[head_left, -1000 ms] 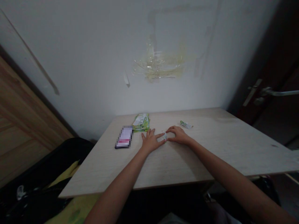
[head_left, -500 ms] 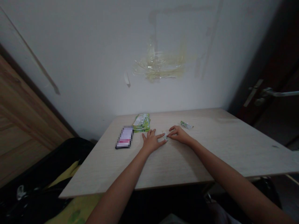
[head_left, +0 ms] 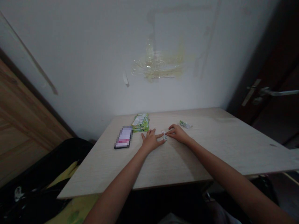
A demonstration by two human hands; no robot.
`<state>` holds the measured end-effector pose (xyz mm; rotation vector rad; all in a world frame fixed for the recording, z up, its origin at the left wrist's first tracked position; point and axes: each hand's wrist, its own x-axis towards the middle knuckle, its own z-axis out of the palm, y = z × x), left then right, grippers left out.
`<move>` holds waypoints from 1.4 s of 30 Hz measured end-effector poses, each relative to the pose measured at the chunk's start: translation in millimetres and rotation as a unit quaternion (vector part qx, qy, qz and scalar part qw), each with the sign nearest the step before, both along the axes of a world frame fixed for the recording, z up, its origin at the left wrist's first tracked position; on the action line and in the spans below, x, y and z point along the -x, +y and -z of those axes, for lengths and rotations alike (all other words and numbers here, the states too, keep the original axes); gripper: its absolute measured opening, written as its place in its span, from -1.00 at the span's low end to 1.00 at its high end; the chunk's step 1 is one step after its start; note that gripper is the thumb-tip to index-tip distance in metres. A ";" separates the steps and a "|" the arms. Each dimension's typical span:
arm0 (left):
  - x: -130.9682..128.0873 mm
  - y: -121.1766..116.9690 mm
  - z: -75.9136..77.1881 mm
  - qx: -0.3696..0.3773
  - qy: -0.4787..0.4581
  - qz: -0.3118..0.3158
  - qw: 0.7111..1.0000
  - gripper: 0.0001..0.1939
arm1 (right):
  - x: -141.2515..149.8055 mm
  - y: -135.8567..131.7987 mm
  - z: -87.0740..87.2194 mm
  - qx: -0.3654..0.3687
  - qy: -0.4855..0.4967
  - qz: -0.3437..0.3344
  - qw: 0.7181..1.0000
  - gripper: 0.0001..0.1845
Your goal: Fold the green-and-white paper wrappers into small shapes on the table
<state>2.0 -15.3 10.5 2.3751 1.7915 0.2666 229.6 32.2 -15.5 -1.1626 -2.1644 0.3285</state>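
A small, pale, flat piece with printed marks [head_left: 165, 137], perhaps paper or film, lies on the table between my hands. My left hand [head_left: 150, 141] rests on the tabletop with its fingers spread; the tips of its index finger and thumb touch the piece's left side and near edge. From the right, my right hand [head_left: 178, 133] reaches in with thumb and index finger pinched together at the piece's right edge. Its other fingers are curled. A green-and-white tube or rolled packet [head_left: 186, 124] lies just beyond my right hand.
Several green-and-white packets [head_left: 140, 122] are stacked at the back left of the wooden table [head_left: 168, 168]. A phone with a blurred screen [head_left: 123, 137] lies in front of them. Behind stands a wall with old tape [head_left: 161, 67]. A door handle [head_left: 277, 92] is at right.
The thumb and index finger of my right hand, spread over the piece's edges a second ago, have come together at its right side. My left hand stays nearly still.
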 end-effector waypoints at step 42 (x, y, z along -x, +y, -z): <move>3.5 7.5 4.0 0.003 -0.049 -0.003 0.999 -0.53 | -3.3 -0.9 -0.7 -0.013 -0.012 -0.032 0.999 -0.81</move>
